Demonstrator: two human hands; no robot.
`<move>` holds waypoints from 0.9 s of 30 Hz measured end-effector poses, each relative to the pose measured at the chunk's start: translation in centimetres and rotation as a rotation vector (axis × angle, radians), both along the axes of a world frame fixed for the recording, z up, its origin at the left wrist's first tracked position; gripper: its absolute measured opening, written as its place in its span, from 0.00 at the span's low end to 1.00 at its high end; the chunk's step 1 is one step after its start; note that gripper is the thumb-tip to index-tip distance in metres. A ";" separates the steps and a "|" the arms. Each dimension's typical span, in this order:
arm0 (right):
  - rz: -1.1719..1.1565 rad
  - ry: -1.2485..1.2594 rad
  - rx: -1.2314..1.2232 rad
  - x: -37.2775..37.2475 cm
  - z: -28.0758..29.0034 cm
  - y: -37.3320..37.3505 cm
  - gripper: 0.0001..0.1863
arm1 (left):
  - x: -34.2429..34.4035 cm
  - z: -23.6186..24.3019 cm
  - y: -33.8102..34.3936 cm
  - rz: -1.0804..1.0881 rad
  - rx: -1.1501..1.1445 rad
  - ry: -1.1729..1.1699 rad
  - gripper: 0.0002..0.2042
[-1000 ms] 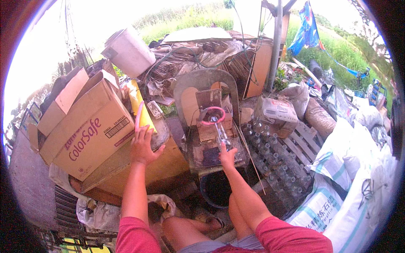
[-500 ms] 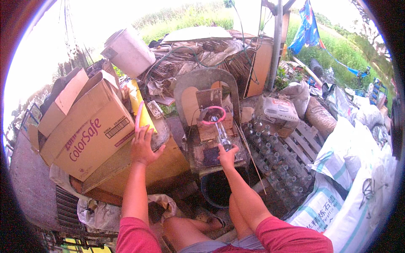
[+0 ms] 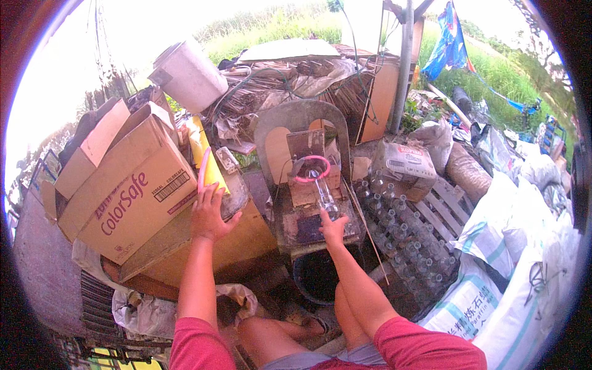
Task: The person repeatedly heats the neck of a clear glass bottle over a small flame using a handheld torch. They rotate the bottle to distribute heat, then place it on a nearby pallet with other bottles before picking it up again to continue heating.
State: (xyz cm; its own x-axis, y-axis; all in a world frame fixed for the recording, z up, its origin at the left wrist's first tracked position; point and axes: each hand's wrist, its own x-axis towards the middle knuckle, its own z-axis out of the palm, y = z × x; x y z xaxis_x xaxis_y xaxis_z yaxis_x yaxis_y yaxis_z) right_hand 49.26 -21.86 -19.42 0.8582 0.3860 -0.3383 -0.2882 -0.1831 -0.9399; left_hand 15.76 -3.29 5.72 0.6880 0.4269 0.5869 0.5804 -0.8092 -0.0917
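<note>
- Right hand [image 3: 333, 228] at five o'clock, fingers curled around the near end of a slim, clear, glassy bottle [image 3: 327, 198] that points toward eleven.
- Smooth pink ring [image 3: 328, 169] at the bottle's far end, over a scuffed plastic chair [image 3: 340, 126].
- Left hand [image 3: 211, 214] at eight, thumb spread wide, fingers against a curved pink strip [image 3: 203, 165]; can't tell if it grips.
- Flat-sided corrugated carton [image 3: 132, 203] sits at nine.
- Clear round-mouthed bottles [image 3: 412, 246] cluster at four, near crinkled white sacks [image 3: 512, 259].
</note>
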 end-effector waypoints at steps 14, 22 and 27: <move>0.039 0.202 0.163 -0.5 3.3 -1.3 0.50 | 0.2 0.1 -0.2 0.021 -0.009 0.002 0.43; -0.046 0.152 0.211 0.1 2.0 -0.5 0.51 | 0.0 0.3 -0.4 0.018 0.004 0.008 0.43; -0.024 0.066 0.215 -1.0 2.9 -1.0 0.52 | 0.1 0.1 0.0 0.002 0.000 0.001 0.42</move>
